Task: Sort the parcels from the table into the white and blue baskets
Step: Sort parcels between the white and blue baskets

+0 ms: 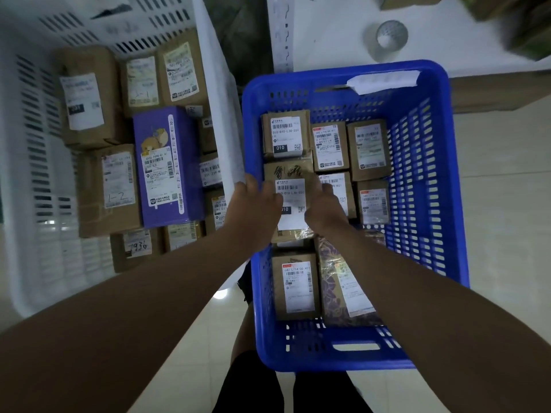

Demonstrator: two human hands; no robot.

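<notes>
The white basket on the left holds brown boxes and 1 purple box. Just right of it, the blue basket holds more labelled parcels. Over its middle, a brown parcel sits between both hands: the left hand grips its left edge, the right hand its right edge, fingers curled round it. A tabletop lies beyond the blue basket, carrying a clear cup.
</notes>
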